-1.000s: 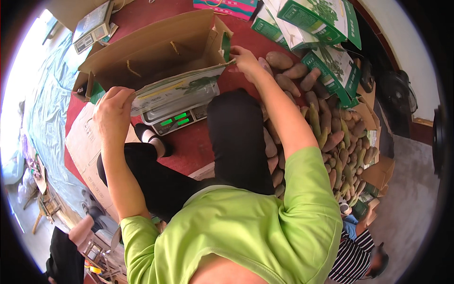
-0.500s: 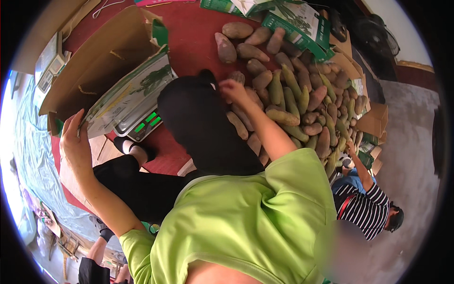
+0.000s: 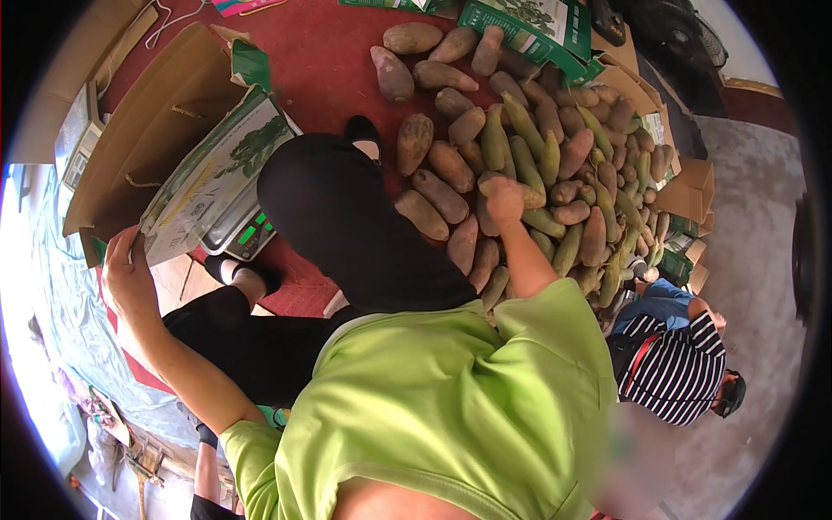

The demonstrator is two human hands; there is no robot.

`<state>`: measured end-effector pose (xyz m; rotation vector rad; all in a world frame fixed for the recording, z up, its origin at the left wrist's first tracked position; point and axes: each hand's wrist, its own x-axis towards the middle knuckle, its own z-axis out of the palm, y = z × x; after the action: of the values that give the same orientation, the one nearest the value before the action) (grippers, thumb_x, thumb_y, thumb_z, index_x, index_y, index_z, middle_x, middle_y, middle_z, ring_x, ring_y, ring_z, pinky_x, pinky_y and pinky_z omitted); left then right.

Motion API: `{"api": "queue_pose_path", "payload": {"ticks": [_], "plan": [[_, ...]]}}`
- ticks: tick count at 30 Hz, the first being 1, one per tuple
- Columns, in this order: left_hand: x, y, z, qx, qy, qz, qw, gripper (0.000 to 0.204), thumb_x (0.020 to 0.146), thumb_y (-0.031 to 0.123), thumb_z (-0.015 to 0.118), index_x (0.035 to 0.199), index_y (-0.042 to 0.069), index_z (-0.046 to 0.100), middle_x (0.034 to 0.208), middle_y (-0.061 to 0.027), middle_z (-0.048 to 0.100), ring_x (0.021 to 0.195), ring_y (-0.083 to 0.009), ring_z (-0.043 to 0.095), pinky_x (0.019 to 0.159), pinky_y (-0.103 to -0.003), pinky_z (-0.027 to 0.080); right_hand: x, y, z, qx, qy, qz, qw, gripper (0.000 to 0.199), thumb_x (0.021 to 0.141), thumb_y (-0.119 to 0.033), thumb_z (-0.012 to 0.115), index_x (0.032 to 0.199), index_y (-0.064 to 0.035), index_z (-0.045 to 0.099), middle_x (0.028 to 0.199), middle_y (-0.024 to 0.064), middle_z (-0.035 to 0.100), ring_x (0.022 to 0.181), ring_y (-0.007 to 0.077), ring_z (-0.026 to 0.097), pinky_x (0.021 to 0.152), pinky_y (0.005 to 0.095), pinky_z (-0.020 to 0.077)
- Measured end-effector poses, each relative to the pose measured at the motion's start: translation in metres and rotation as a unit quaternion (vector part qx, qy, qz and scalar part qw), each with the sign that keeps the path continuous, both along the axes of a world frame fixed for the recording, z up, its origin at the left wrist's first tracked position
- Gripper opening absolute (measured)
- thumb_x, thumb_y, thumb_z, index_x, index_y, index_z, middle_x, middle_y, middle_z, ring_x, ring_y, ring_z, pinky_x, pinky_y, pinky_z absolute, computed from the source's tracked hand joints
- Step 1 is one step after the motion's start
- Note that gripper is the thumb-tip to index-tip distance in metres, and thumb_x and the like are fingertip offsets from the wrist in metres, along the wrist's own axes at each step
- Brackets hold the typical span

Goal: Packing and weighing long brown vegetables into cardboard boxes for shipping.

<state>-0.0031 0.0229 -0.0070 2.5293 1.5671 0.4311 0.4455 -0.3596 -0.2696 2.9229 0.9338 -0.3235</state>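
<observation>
At left, my left hand [image 3: 130,279] pinches an open box [image 3: 224,169] by its edge. Right of centre, my right hand [image 3: 505,204] curls over a tuber [image 3: 535,198]; I can't tell whether it's gripped.

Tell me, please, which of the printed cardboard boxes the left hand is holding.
The open, brown-lined cardboard box with yellow rope handles, at left: the bare left hand grips its near edge, and no other box.
</observation>
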Motion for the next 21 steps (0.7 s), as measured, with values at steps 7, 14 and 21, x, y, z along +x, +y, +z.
{"api": "queue_pose_path", "payload": {"ticks": [7, 14, 21], "plan": [[0.007, -0.003, -0.002, -0.002, 0.015, 0.041, 0.999, 0.017, 0.085, 0.009, 0.057, 0.099, 0.007, 0.066, 0.097, -0.0078, 0.065, 0.087, -0.0251, 0.064, 0.076, -0.031, 0.048, 0.046, -0.006, 0.036, -0.195, 0.025, -0.067, 0.978, 0.067, 0.081, -0.012, 0.059, 0.140, -0.0214, 0.030, 0.142, 0.0013, 0.032, 0.133, 0.0246, 0.029, 0.098, 0.0485, 0.0356], [0.004, -0.012, 0.004, -0.002, 0.022, 0.076, 0.997, 0.017, 0.085, 0.009, 0.056, 0.099, 0.010, 0.066, 0.092, -0.0069, 0.064, 0.086, -0.0248, 0.063, 0.074, -0.031, 0.048, 0.029, 0.005, 0.038, -0.300, 0.075, -0.096, 0.946, 0.060, 0.078, -0.017, 0.064, 0.132, -0.0189, 0.039, 0.134, 0.0053, 0.041, 0.129, 0.0260, 0.034, 0.097, 0.0527, 0.0355], [0.028, -0.022, 0.016, -0.002, 0.106, 0.100, 0.989, 0.019, 0.084, 0.012, 0.055, 0.098, 0.016, 0.068, 0.091, -0.0028, 0.062, 0.087, -0.0268, 0.061, 0.071, -0.036, 0.048, 0.006, -0.038, 0.011, -0.157, 0.095, -0.195, 0.963, 0.078, 0.059, -0.027, 0.079, 0.127, -0.0122, 0.044, 0.122, 0.0142, 0.053, 0.116, 0.0287, 0.050, 0.091, 0.0456, 0.0449]]}}
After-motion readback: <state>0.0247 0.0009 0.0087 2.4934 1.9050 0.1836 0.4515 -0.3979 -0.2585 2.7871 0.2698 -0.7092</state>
